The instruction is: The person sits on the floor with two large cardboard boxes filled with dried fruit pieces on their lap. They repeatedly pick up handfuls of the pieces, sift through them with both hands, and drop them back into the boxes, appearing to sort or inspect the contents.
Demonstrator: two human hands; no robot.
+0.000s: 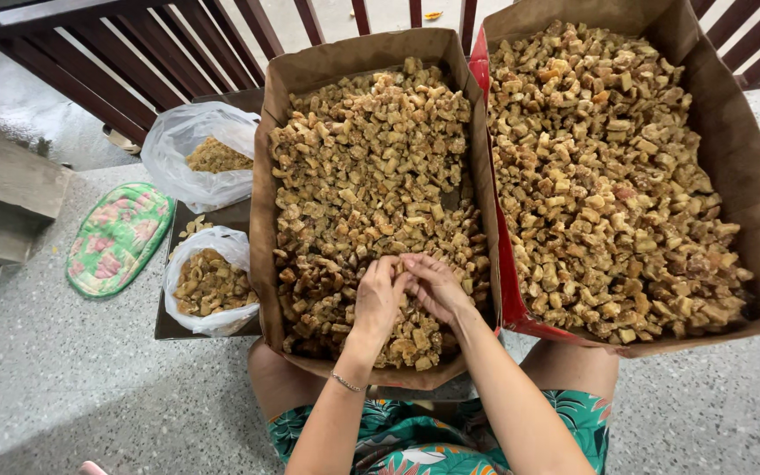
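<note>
Two large brown cardboard boxes sit on the floor in front of me, both full of small tan and brown sugary-looking chunks. My left hand (378, 297) and my right hand (434, 285) meet over the near part of the left box (265, 220), fingertips together on a chunk (398, 262) from the pile. A thin bracelet circles my left wrist. The right box (754, 189), with a red inner edge, stands untouched beside them.
Left of the boxes, a flat cardboard sheet (162, 327) carries two open white plastic bags (213, 286) (204, 154) holding more chunks. A green floral oven mitt (119, 237) lies on the speckled floor. A dark wooden railing (134, 53) runs behind. My knees are under the boxes.
</note>
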